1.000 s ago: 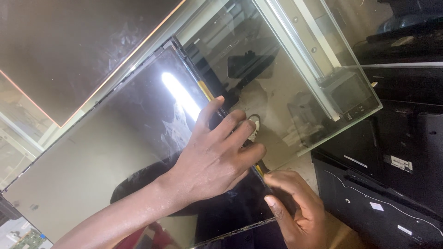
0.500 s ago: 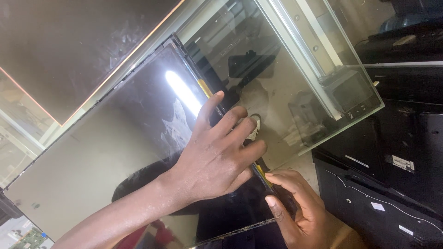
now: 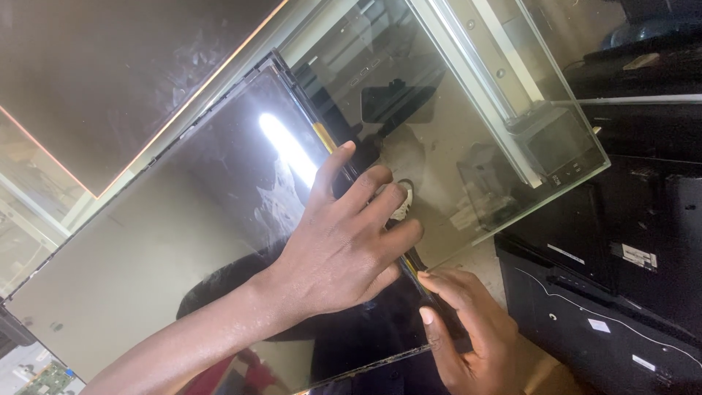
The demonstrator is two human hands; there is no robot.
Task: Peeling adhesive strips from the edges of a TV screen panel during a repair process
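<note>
A large dark glossy display panel (image 3: 161, 241) lies flat and reflects a bright light and my own shape. Along its right edge runs a thin black strip with yellow patches (image 3: 322, 139). My left hand (image 3: 344, 241) rests flat on the panel at that edge, fingers spread, with the fingertips over the strip. My right hand (image 3: 468, 336) is at the panel's lower right corner, its fingers curled around the edge strip.
The panel lies on a glass tabletop (image 3: 468, 146) with a metal frame beneath it. Black plastic casings (image 3: 607, 314) are stacked at the right. Another dark sheet (image 3: 110, 80) lies at the top left. A green circuit board (image 3: 51, 380) shows at the bottom left corner.
Both hands stay at the panel's right edge. My left fingers have spread a little further up the strip, and my right hand has barely shifted.
</note>
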